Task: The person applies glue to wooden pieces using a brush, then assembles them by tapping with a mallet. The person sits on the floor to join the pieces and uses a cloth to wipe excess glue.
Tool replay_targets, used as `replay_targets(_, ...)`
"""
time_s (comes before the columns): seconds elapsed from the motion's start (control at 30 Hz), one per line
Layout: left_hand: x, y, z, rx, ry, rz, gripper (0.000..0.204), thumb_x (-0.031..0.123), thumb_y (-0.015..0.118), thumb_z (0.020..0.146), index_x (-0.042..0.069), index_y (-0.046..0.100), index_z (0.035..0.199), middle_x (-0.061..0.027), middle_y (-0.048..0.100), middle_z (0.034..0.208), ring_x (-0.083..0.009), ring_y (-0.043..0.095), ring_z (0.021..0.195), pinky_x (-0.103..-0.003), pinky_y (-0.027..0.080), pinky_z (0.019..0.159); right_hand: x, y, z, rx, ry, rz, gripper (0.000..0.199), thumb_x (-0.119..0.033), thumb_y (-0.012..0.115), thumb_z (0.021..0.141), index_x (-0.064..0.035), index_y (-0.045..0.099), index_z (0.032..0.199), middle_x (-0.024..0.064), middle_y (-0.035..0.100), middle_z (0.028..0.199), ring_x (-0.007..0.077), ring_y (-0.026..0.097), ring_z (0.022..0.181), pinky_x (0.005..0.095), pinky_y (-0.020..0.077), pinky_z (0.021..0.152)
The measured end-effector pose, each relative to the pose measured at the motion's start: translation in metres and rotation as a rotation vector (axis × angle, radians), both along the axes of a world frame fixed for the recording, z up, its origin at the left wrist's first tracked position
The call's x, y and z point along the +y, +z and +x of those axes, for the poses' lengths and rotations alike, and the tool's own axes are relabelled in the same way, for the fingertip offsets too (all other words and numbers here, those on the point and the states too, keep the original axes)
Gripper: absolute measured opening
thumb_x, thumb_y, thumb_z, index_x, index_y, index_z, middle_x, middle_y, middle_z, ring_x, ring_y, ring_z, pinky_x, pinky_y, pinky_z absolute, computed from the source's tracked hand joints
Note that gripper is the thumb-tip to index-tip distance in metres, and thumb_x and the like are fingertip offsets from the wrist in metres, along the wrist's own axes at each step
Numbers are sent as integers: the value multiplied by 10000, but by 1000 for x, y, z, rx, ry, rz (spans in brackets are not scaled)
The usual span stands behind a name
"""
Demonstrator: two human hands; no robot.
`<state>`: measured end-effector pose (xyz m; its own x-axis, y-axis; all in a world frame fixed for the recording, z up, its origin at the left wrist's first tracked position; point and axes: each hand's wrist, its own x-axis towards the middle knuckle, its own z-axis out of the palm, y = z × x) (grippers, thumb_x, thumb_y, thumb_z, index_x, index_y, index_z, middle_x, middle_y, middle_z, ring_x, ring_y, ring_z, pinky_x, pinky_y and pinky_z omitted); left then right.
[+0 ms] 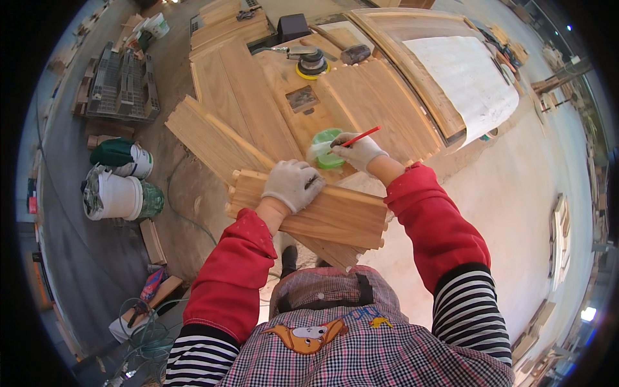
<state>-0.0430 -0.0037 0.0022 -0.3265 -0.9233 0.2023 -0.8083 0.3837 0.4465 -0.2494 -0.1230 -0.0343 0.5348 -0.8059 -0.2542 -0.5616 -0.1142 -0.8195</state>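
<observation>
My left hand (294, 186), in a pale work glove, is closed over the upper edge of a wooden panel (335, 219) with knobbed ends. The panel lies across another wooden board (329, 249), close in front of my body. Off to the right, my gloved right hand (358, 152) pinches a thin red stick (366, 135), like a pencil or brush handle; its lower end is too small to make out. That end points toward a translucent green plastic container (329, 149), just left of the hand, whose contents I cannot tell.
Beyond my hands stands a wooden work surface (242, 103) bearing a round sander (312, 63) with a yellow rim. A white sheet (461, 84) covers a framed wooden panel at far right. White buckets (113, 193) and dark pallets (126, 87) stand left; a coiled hose (151, 338) lies lower left.
</observation>
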Motion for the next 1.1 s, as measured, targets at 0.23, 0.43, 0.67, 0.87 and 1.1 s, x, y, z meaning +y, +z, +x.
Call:
replay_targets(0.23,-1,-3,-1,-2,8,16,229,323,616,816,108,663,751,-85,640,793,-309,595,802,-416,454,737,-7,5,3,-1,-70,46,248,-230,609,849,-46,664,1005,93,680,868,220,633,787,321,499,750)
replay_targets(0.43,-2,0,-2,11,-1,22,228,321,618,816,107,659,751,-85,639,790,-309,593,798,-416,449,726,7,37,-19,-303,-439,406,126,-170,603,892,-48,637,900,14,618,766,98,543,621,251,440,546)
replay_targets(0.67,-3,-1,-1,22,-7,21,227,317,616,821,103,659,757,-87,644,798,-310,598,810,-417,454,735,21,35,-41,-583,-693,547,129,-208,582,922,-81,585,942,25,588,723,102,515,549,242,411,473)
replay_targets(0.87,-3,0,-1,-3,-13,44,223,314,613,826,106,669,769,-85,655,812,-305,604,823,-417,458,741,23,25,-47,-763,-814,690,157,-243,550,949,-91,588,957,21,588,712,110,519,541,238,419,466)
replay_targets(1.1,-3,-1,-1,-4,-9,30,222,316,613,827,110,671,769,-81,658,812,-298,608,828,-412,460,743,24,22,-44,-731,-909,676,272,-343,557,951,-82,632,947,30,620,710,120,530,532,241,427,468)
